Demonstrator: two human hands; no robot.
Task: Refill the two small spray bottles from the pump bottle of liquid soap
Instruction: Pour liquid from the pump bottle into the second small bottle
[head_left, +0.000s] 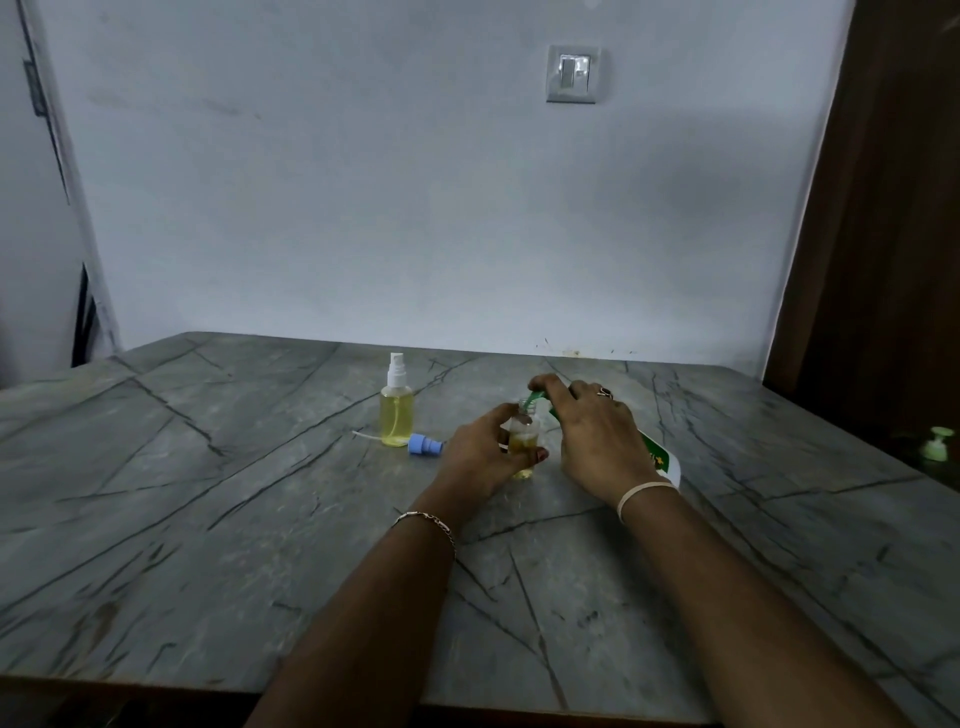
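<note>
Filling of the second spray bottle (523, 441) is judged under way. The left hand (480, 457) grips it uncapped and upright, while the right hand (597, 441) curls over the tilted pump bottle (658, 456), spout at its mouth. The blue cap (423, 445) lies beside the first spray bottle (396, 410) — capped, yellow-filled. Next move calls for steady alignment, then recapping. Surface is a grey veined table (208, 493) against a pale wall with a switch (571, 73).
</note>
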